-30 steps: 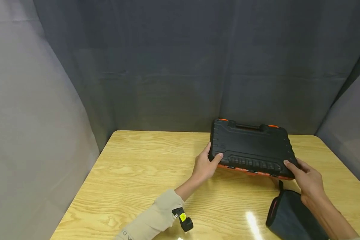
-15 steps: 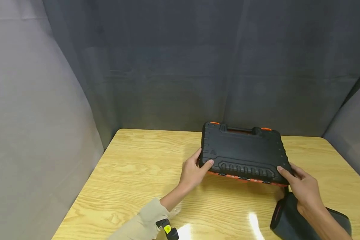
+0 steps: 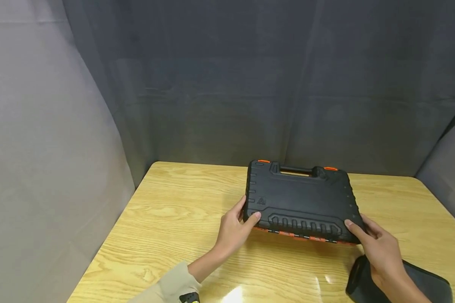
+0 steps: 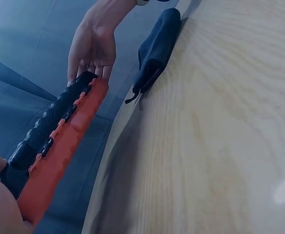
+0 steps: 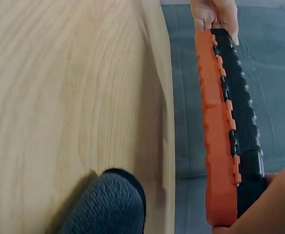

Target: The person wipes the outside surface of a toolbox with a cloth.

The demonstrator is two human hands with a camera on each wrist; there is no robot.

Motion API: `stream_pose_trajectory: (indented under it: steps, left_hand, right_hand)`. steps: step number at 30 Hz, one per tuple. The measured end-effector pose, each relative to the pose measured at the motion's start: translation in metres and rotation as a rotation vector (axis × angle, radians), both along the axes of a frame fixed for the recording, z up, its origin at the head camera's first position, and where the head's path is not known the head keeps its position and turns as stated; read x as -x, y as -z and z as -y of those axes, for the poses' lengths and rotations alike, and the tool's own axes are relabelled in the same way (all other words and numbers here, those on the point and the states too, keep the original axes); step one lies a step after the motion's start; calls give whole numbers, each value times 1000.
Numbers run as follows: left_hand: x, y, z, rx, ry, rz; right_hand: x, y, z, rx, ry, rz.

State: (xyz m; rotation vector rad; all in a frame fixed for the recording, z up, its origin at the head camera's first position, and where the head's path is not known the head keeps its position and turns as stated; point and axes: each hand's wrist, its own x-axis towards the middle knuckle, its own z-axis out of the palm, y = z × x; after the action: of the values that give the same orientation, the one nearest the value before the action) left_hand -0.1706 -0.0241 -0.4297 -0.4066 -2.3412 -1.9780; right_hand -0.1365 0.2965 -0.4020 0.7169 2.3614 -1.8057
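A black tool case [image 3: 299, 198] with an orange lower half is held just above the table, its carrying handle toward the back. My left hand [image 3: 233, 231] grips the near left corner, thumb on the lid and fingers beneath. At the near right corner my right hand [image 3: 381, 248] grips it the same way. Both wrist views show the case's hinged orange side [image 4: 66, 151] raised off the tabletop, with a hand at each end. Most fingertips under the case are hidden in the head view.
A dark fabric pouch [image 3: 421, 280] lies on the wooden table [image 3: 167, 219] at the near right, partly behind my right forearm. Dark cloth [image 3: 212, 84] hangs behind the table, and lighter cloth [image 3: 49, 147] stands on the left.
Both hands have brought the case to the left and nearer to me. It stays off the table in their grip. The pouch shows slightly lower as the view shifts.
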Motion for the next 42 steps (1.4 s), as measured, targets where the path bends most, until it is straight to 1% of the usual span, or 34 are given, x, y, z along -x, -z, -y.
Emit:
stream_pose_trajectory:
  steps: [4,9,13,16,20,25,31,34,38,42]
  left_hand:
    - [-8,4,7,-37,8,12]
    - [-20,9,17,-55,-2,32]
    - [-28,12,23,-53,-18,74]
    - [-33,14,28,-74,-28,109]
    - [-42,17,31,-95,-38,139]
    - [-52,26,31,-121,-45,166]
    - [-61,32,37,-153,-45,220]
    - [-67,34,41,-154,-55,246]
    - [-72,36,46,-132,-77,265]
    - [-76,38,49,-113,-87,286]
  right_hand:
    - [-5,1,7,-24,12,18]
    - [-13,4,13,-24,-23,43]
    - [-18,7,16,-40,-55,62]
    - [-20,11,18,-57,-76,83]
    - [-26,19,19,-133,-102,126]
    - [-32,31,15,-198,-151,151]
    - [-38,42,16,-202,-194,190]
    - [-42,45,21,-169,-171,192]
    - [-46,48,27,-139,-135,183]
    - [-50,54,28,-132,-145,186]
